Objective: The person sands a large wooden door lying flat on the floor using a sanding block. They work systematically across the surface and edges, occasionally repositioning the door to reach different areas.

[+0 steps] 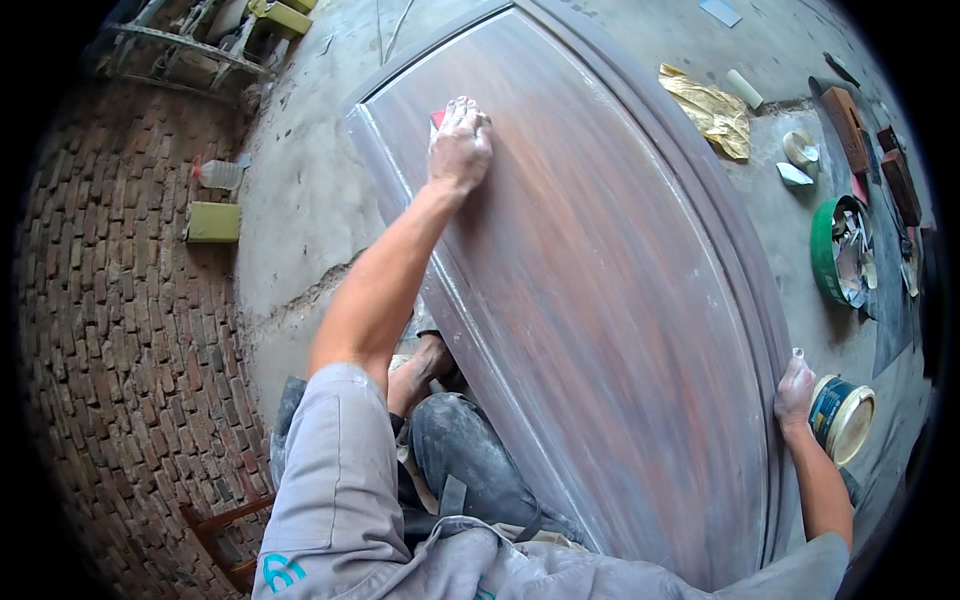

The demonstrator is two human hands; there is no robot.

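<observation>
A large door panel (590, 300) with raised moulding along its edges lies in front of me, its brownish surface streaked with whitish dust. Near its far left part, my left hand (461, 145) presses down on a red sanding pad (437, 119), of which only a small corner shows. White powder coats the fingers. At the panel's right edge, my right hand (795, 392) is closed around the rim with the thumb sticking up. Its other fingers are mostly hidden.
Right of the panel stand a paint bucket (843, 418) and a green tub (828, 250) of scraps. Beyond lie crumpled gold paper (708, 112), a white roll (744, 88) and wood blocks (846, 128). Bricks (130, 330), a plastic bottle (218, 174) and a yellowish container (213, 222) are at left.
</observation>
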